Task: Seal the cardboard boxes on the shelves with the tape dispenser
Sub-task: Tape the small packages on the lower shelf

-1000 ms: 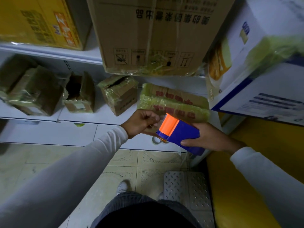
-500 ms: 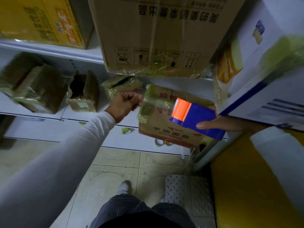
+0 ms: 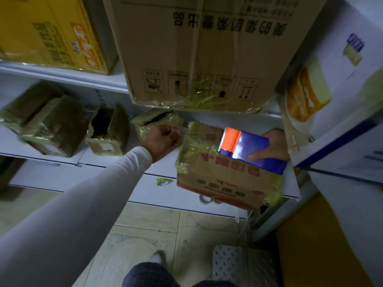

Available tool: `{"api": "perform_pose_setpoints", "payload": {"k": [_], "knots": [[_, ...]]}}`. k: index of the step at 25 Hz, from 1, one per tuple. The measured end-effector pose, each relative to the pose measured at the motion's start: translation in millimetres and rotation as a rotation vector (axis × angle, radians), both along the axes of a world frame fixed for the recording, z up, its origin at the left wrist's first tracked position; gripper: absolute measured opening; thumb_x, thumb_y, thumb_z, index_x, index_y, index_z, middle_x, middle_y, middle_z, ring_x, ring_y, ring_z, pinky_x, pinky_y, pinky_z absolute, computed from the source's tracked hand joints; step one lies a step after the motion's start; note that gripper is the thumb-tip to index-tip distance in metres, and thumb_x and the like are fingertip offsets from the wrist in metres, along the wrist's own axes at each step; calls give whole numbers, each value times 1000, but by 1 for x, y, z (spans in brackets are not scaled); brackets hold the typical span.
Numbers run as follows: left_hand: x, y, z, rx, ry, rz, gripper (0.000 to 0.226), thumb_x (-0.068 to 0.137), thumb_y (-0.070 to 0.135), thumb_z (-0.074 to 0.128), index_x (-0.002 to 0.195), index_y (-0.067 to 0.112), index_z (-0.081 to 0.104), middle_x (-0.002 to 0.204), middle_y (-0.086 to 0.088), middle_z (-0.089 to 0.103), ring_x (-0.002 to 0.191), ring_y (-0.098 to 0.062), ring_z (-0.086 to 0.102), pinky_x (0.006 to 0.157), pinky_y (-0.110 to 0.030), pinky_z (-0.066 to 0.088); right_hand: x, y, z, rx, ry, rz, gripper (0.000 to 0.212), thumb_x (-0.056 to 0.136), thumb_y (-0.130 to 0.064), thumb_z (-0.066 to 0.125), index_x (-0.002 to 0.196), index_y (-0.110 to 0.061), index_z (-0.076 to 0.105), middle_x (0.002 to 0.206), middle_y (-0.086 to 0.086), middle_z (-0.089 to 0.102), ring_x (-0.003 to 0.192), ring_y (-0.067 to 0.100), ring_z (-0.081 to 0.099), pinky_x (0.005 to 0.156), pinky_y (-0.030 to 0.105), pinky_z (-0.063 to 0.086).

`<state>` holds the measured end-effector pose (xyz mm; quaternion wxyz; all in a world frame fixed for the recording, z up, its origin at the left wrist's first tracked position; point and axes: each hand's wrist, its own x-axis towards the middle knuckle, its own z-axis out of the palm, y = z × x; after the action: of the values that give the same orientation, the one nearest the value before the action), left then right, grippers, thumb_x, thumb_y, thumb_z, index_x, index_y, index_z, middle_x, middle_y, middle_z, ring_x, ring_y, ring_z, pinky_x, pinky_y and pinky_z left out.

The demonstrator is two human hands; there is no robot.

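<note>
— Blue-and-orange plastic tape dispenser [image 3: 248, 149]: where is it sitting?
— Right hand [image 3: 273, 145] is gripping it against the tape-wrapped brown cardboard box [image 3: 223, 179] on the white shelf [image 3: 165, 162]. Left hand [image 3: 163, 139] is pinching clear tape beside it.

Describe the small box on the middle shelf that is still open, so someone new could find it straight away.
Start at the big brown carton overhanging the upper shelf and drop to the white shelf below it. Left of the left hand stands a small brown box. Unlike its tape-wrapped neighbours, its top gapes open, showing a dark inside.
</note>
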<state>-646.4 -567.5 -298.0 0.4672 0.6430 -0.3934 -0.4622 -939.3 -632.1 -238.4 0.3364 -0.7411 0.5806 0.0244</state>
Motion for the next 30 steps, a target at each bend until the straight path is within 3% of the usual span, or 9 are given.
{"api": "perform_pose_setpoints", "payload": {"k": [3,6,15,19,22,23,25,27,30], "knots": [[2,-7,-20,47,-81,2,23,94,12,57,75,0,60,68,-10,54,55,-11,51,56,-20,44,7,-2,-2,18,148,66,50,72,-44,83,95,0,72,101,23,71,97,37,66,89,41,51],[6,-7,-35,85,-36,22,17,94,11,57,88,-3,64,75,-14,59,72,-23,49,70,-37,42,11,3,-2,77,144,73,45,76,-42,81,94,-1,73,98,21,73,93,34,68,89,40,51],[10,-9,-55,158,-1,44,16,88,2,60,75,11,62,63,-6,58,54,-17,46,51,-26,38,16,6,-5,92,57,97,29,78,-32,82,95,-13,68,101,11,72,83,21,65,73,27,48],[-6,-17,-64,258,81,42,6,90,13,62,85,16,59,78,-11,58,71,-24,51,65,-35,43,18,4,-12,46,117,124,44,77,-41,81,104,-8,70,103,13,74,91,25,68,80,31,50],[0,-15,-61,142,-216,112,46,82,19,73,121,13,50,111,-12,61,98,-30,59,84,-40,50,20,4,-14,29,158,142,57,77,-47,78,109,0,69,106,20,73,97,31,68,89,37,53],[1,-13,-61,57,-416,148,48,82,20,72,123,8,51,117,-15,60,105,-33,58,89,-40,49,20,4,-15,21,166,142,59,77,-48,78,107,2,69,105,21,73,96,32,69,85,34,53],[-12,-8,-54,-85,-683,108,20,87,26,64,97,8,62,97,-15,66,88,-35,63,72,-34,48,20,5,-14,12,167,132,59,77,-49,78,101,4,70,100,24,72,91,34,69,71,30,43],[-32,-8,-53,-62,-714,-6,20,88,30,61,77,13,57,79,-13,67,76,-36,62,62,-31,40,20,6,-14,18,164,129,56,78,-48,78,98,4,70,95,23,73,87,33,69,66,28,39],[-44,-10,-59,19,-667,-22,17,85,28,65,90,12,66,92,-17,71,90,-40,63,70,-30,42,21,11,-11,40,137,140,46,81,-45,76,99,-3,69,96,15,74,77,21,66,58,21,40]]}}
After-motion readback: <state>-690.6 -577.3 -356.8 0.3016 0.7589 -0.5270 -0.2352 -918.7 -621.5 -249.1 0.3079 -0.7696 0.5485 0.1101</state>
